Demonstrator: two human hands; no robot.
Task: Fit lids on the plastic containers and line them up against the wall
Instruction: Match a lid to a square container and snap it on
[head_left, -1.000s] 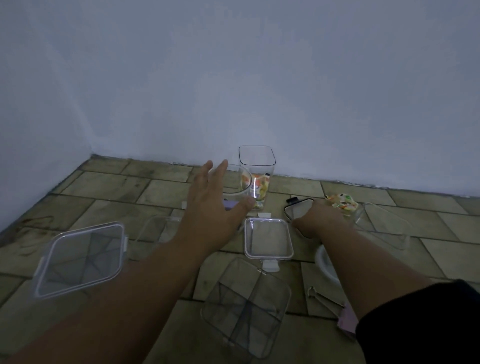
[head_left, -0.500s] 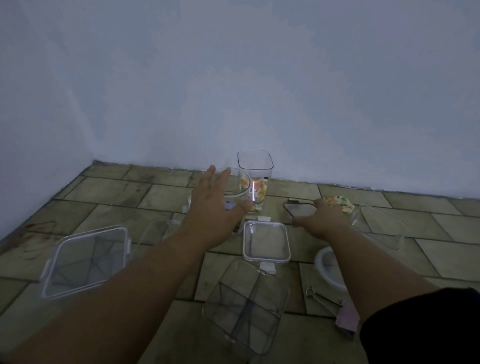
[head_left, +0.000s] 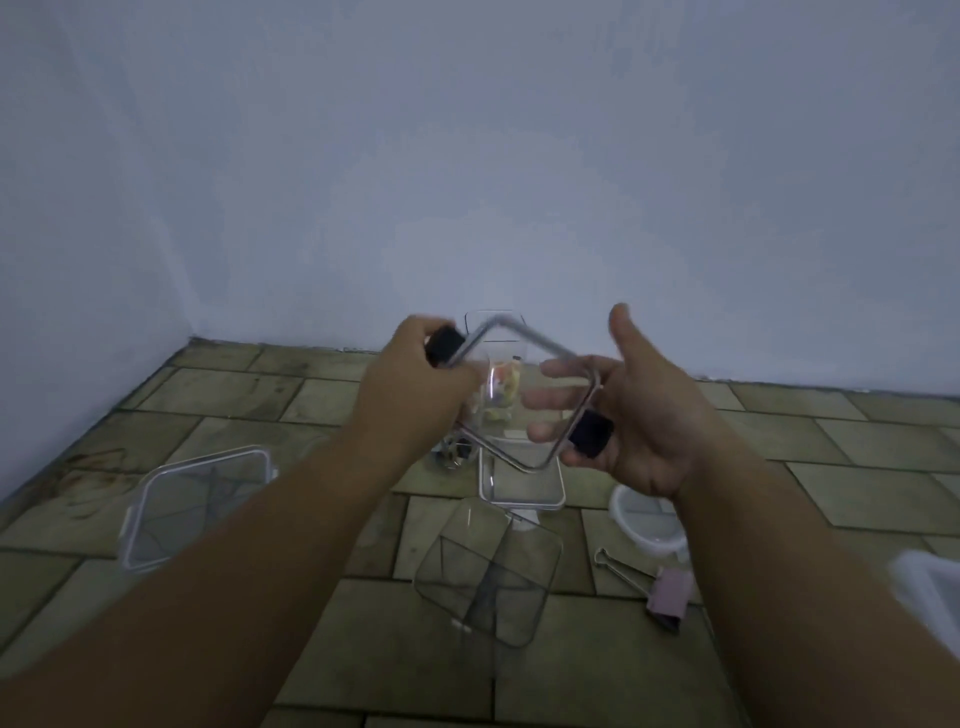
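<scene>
A pink binder clip (head_left: 667, 597) lies on the tiled floor (head_left: 218, 387) at 5 o'clock, its wire handles pointing toward 10. A dark stain (head_left: 98, 462) marks the tiles at 8 o'clock.

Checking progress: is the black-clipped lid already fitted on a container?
No, the left hand and right hand hold the black-clipped lid in the air.
</scene>
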